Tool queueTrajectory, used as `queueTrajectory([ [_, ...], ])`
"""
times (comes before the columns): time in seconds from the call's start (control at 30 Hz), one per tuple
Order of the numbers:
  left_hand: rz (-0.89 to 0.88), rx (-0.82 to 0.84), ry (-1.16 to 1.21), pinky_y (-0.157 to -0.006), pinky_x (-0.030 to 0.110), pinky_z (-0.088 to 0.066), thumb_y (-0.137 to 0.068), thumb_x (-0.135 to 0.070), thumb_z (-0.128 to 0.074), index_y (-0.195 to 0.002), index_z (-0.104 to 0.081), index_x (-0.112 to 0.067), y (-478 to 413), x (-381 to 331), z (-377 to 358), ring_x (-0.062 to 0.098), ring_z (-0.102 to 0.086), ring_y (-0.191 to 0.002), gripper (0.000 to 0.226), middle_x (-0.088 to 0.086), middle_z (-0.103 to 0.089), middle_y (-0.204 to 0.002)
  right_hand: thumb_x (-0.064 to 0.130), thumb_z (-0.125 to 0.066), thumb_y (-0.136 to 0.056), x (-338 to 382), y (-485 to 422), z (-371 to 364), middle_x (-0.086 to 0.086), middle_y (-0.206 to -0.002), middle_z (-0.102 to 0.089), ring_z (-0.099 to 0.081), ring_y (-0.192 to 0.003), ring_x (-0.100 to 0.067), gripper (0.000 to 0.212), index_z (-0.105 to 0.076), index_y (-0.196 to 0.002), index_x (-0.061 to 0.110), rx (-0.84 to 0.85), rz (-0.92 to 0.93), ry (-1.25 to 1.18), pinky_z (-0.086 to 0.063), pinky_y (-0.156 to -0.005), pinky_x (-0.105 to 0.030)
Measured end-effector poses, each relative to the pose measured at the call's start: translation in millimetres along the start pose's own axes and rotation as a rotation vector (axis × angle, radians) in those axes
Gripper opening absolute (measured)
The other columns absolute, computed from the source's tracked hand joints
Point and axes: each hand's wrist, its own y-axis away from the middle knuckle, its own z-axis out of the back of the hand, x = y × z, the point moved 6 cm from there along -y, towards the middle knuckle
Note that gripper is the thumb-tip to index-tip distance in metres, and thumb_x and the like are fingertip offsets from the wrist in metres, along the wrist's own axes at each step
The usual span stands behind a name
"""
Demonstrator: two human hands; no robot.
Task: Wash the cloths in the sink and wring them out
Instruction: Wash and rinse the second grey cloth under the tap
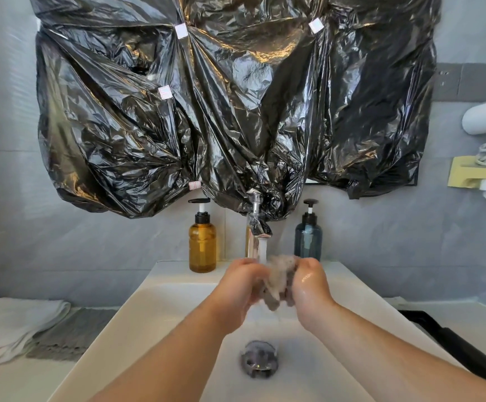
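Under the tap (258, 231), left hand (240, 285) and right hand (310, 287) grip the cloth (280, 278) — fingers (254, 292) blurred, half-hidden.

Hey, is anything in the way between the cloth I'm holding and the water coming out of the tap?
Nothing visible. The left hand and right hand both grip the grey cloth over the sink, and the stream from the tap falls onto its upper left edge.

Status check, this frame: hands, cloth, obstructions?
Left hand and right hand both grip bunched grey cloth under running faucet, above sink. White towel and folded grey cloth sit on left counter, out of the way.
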Motion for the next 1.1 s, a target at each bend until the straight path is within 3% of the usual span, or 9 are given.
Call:
queueTrajectory([
  [0.17,0.098,-0.024,0.006,-0.077,0.039,-0.057,-0.092,-0.016,-0.053,-0.122,-0.060,-0.019,4,5,-4,0.027,-0.063,-0.101,0.031,0.016,-0.065,-0.119,0.008,-0.038,-0.102,5,10,-1,-0.017,-0.091,-0.072,-0.068,-0.083,-0.034,0.027,-0.065,-0.100,0.011,0.033,-0.162,-0.336,-0.058,-0.075,-0.045],
  [0.27,0.093,-0.134,0.192,-0.079,0.035,-0.051,-0.105,-0.040,-0.046,-0.116,-0.063,-0.014,5,3,1,0.024,-0.065,-0.096,0.032,0.009,-0.073,-0.105,0.020,-0.042,-0.100,4,25,-8,-0.011,-0.071,-0.066,-0.058,-0.057,-0.025,0.026,-0.063,-0.088,0.010,0.110,-0.106,-0.088,-0.050,-0.052,-0.029],
  [0.4,-0.071,-0.218,-0.005,-0.079,0.042,-0.057,-0.108,-0.043,-0.036,-0.113,-0.054,-0.016,0,-3,6,0.028,-0.068,-0.098,0.033,0.014,-0.065,-0.106,0.049,-0.025,-0.107,-2,42,-23,-0.003,-0.067,-0.055,-0.042,-0.048,-0.012,0.049,-0.059,-0.093,0.016,0.248,0.033,0.266,-0.028,-0.039,-0.017],
  [0.57,-0.158,-0.179,-0.175,-0.066,0.031,-0.050,-0.109,-0.033,-0.032,-0.101,-0.053,-0.009,3,-6,-2,0.014,-0.057,-0.074,0.033,0.002,-0.056,-0.083,0.033,-0.037,-0.107,6,54,-21,0.001,-0.077,-0.056,-0.050,-0.065,-0.012,0.027,-0.056,-0.092,0.019,0.222,0.173,0.242,-0.034,-0.038,-0.015],
  [0.7,-0.175,-0.112,-0.369,-0.054,0.017,-0.045,-0.107,-0.022,-0.035,-0.118,-0.060,0.002,0,-8,-7,0.003,-0.049,-0.064,0.036,-0.008,-0.052,-0.077,0.035,-0.033,-0.101,11,35,-27,-0.004,-0.084,-0.061,-0.061,-0.089,-0.030,0.041,-0.061,-0.084,0.011,0.092,0.188,0.346,-0.040,-0.068,-0.026],
  [0.8,-0.074,0.003,-0.484,-0.048,0.022,-0.035,-0.108,-0.026,-0.032,-0.113,-0.063,-0.004,2,-2,-7,0.008,-0.041,-0.055,0.038,-0.006,-0.050,-0.064,0.028,-0.032,-0.106,3,24,-22,-0.008,-0.078,-0.060,-0.058,-0.072,-0.028,0.036,-0.057,-0.082,0.015,0.096,0.114,0.266,-0.045,-0.061,-0.029],
  [0.9,0.071,0.059,-0.298,-0.053,0.024,-0.038,-0.104,-0.039,-0.041,-0.093,-0.063,-0.019,10,-1,-4,0.016,-0.054,-0.066,0.032,0.001,-0.063,-0.072,0.025,-0.032,-0.103,7,27,-8,-0.011,-0.081,-0.058,-0.046,-0.056,-0.021,0.024,-0.054,-0.099,0.021,0.129,0.108,0.292,-0.031,-0.043,-0.017],
  [1.0,0.028,0.017,-0.045,-0.070,0.032,-0.053,-0.101,-0.026,-0.051,-0.114,-0.066,-0.011,7,-5,1,0.025,-0.067,-0.093,0.025,0.011,-0.072,-0.101,0.029,-0.033,-0.103,8,27,-7,-0.011,-0.078,-0.062,-0.043,-0.047,-0.020,0.028,-0.059,-0.111,0.028,0.152,0.034,0.223,-0.029,-0.043,-0.017],
  [1.1,-0.089,-0.170,0.064,-0.081,0.038,-0.056,-0.106,-0.020,-0.047,-0.120,-0.058,-0.008,2,-8,11,0.027,-0.068,-0.099,0.022,0.015,-0.069,-0.106,0.040,-0.028,-0.106,-3,37,-16,-0.012,-0.074,-0.058,-0.044,-0.048,-0.019,0.039,-0.060,-0.110,0.017,0.235,-0.022,0.271,-0.028,-0.039,-0.015],
])
